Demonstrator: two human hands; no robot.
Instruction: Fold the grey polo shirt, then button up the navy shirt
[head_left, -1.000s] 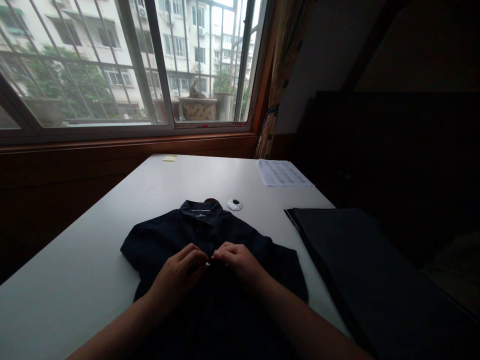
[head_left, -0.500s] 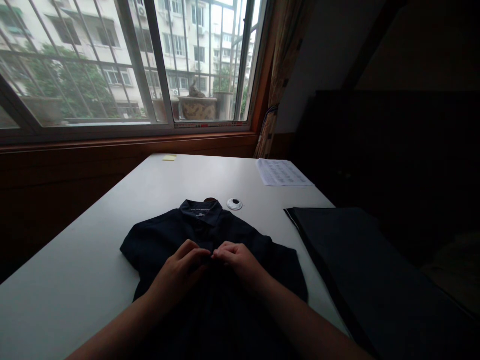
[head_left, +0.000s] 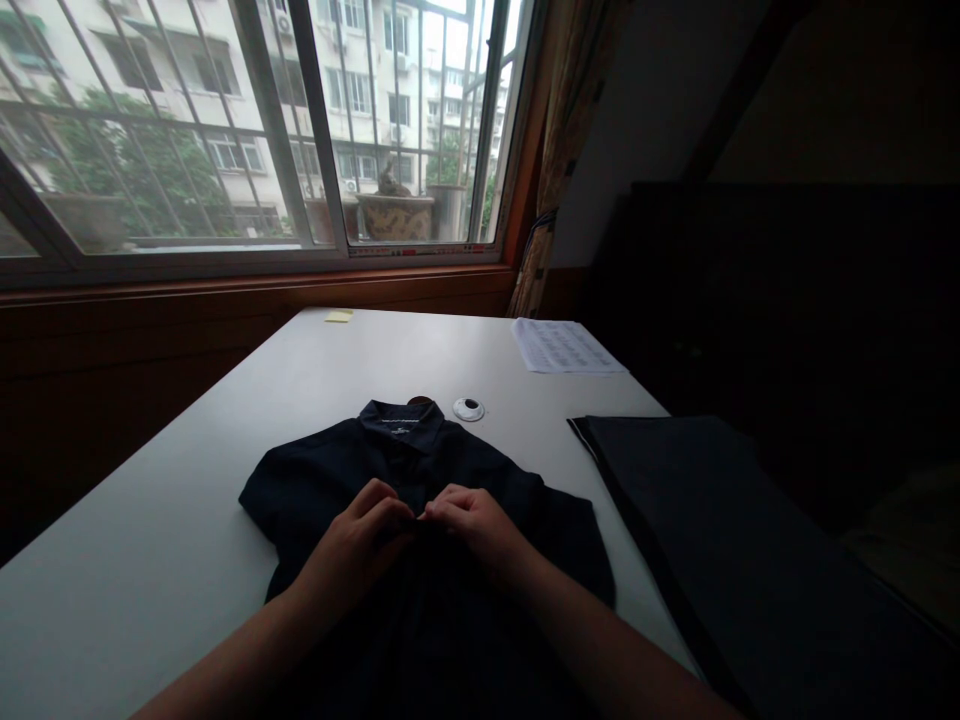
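A dark navy collared shirt [head_left: 315, 465] lies front side up on the white table, its collar [head_left: 403, 425] pointing toward the window and its short sleeves spread to both sides. My left hand [head_left: 367, 530] pinches the shirt's front edge below the collar. Right beside it, fingertips almost touching, my right hand [head_left: 469, 520] pinches the same front opening from the other side. Any button between the fingers is too dark and small to make out. The lower part of the shirt fades into shadow between my forearms.
Dark folded cloth [head_left: 690, 500] covers the right side of the white table [head_left: 172, 500]. Beyond the collar are a round white cable-hole cover [head_left: 469, 409] and a dark round object [head_left: 421, 401]. Printed sheets [head_left: 566, 346] and a yellow note [head_left: 339, 315] lie at the far edge, below the window.
Both hands stay at the shirt's front, with the fingertips shifted slightly left and closer together. The shirt itself has hardly moved.
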